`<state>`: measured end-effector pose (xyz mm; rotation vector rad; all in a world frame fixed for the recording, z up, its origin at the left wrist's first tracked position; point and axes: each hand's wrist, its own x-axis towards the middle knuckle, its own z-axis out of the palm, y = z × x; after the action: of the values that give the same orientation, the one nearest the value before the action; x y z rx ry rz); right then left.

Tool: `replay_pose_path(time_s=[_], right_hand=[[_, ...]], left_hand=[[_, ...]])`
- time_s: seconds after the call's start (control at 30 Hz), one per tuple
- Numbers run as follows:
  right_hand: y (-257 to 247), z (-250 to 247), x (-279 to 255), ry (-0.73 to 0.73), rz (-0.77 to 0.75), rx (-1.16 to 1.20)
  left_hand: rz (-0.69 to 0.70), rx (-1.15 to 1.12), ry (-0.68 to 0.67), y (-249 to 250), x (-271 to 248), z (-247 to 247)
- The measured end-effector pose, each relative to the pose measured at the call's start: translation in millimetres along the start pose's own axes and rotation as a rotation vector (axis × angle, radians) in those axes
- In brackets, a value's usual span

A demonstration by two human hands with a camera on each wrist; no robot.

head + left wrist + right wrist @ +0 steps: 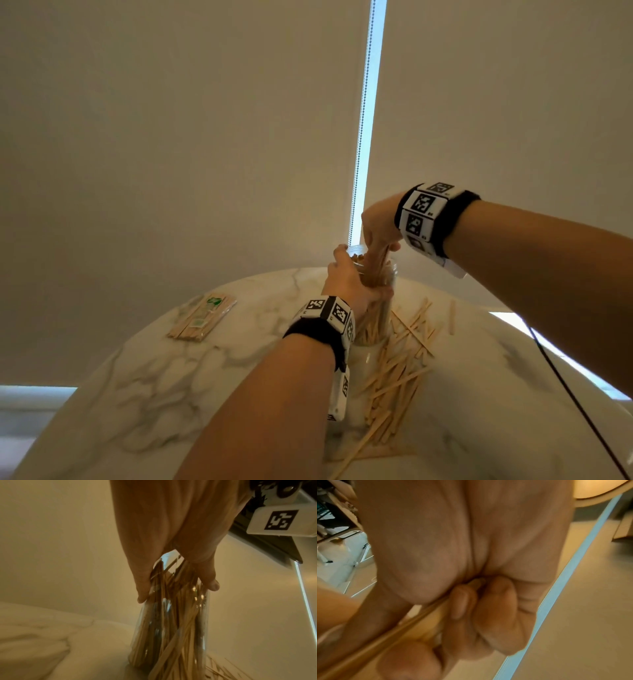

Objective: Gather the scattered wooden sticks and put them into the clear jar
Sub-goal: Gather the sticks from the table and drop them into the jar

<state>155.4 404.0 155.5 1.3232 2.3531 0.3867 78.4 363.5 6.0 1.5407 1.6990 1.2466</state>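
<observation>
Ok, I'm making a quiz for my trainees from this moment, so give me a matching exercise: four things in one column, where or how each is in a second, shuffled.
Things:
1. left hand
2. right hand
3. loose sticks
4. packet of sticks

States:
A. lies apart at the table's left
B. grips the clear jar by its side
C. scattered on the marble table beside the jar
D. pinches a few sticks at the jar's mouth

Pairs: 1-B, 2-D, 3-C, 4-A

1 jar (376, 308), 1 pack (202, 320), many sticks (397, 373)
</observation>
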Motion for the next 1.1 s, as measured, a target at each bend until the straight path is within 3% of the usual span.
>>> replay_pose_path(time_s=[0.23, 0.43, 0.53, 0.67, 0.83, 0.93, 1.0, 1.1], right_hand=[[-8, 13, 21, -0.034, -0.02, 0.084], [-22, 28, 30, 0.169, 0.058, -0.043], [-17, 35, 34, 0.177, 0.081, -0.099], [-10, 24, 26, -0.01, 0.09, 0.101], [-2, 22, 19, 0.046, 0.047, 0.238], [-3, 31, 21, -0.018, 0.027, 0.203], [0, 31, 18, -0.046, 0.019, 0.335], [5, 31, 12, 0.088, 0.018, 0.538]], left_hand=[[-0.017, 0.046, 0.003, 5, -5, -1], [-0.035, 0.045, 0.019, 5, -2, 2], [-0.04, 0.04, 0.009, 6, -3, 3], [-0.043, 0.049, 0.006, 6, -6, 2], [-0.056, 0.015, 0.006, 7, -7, 1], [-0.065, 0.012, 0.007, 7, -8, 2], [-0.063, 0.016, 0.009, 7, -8, 2], [-0.045, 0.015, 0.016, 7, -10, 1]])
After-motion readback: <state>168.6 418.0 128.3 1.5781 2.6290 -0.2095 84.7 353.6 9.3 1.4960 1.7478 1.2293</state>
